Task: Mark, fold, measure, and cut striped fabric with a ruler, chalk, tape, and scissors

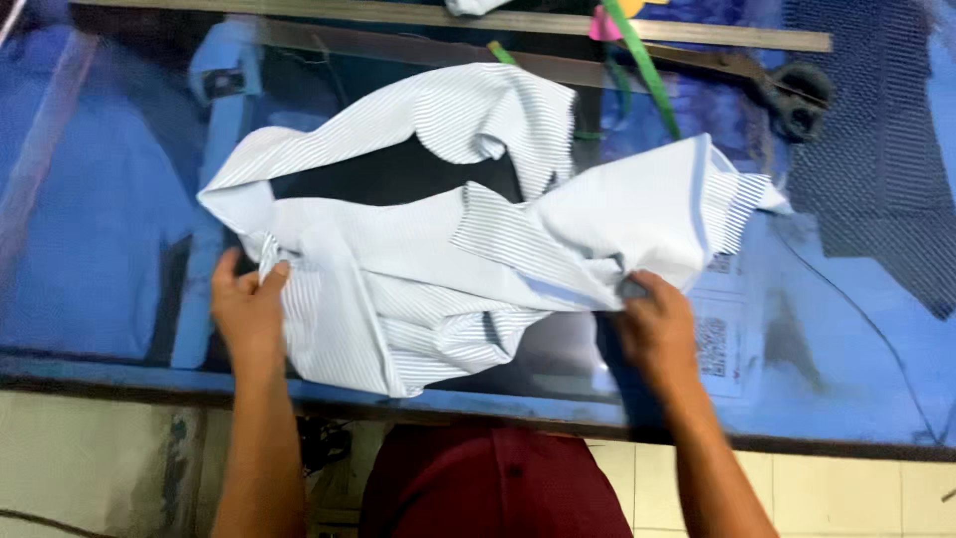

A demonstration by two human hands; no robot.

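Both hands [249,309] [657,329] pinching striped shirt [428,269] (crumpled) on blue table [836,369].

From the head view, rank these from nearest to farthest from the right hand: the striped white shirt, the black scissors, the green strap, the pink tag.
From the right hand:
1. Striped white shirt: in its grip, just left of it.
2. Green strap: straight up the table, at the far edge.
3. Black scissors: far right corner. Its handles lie about as far as the strap's near end, too close to call.
4. Pink tag: top edge, beside the strap.
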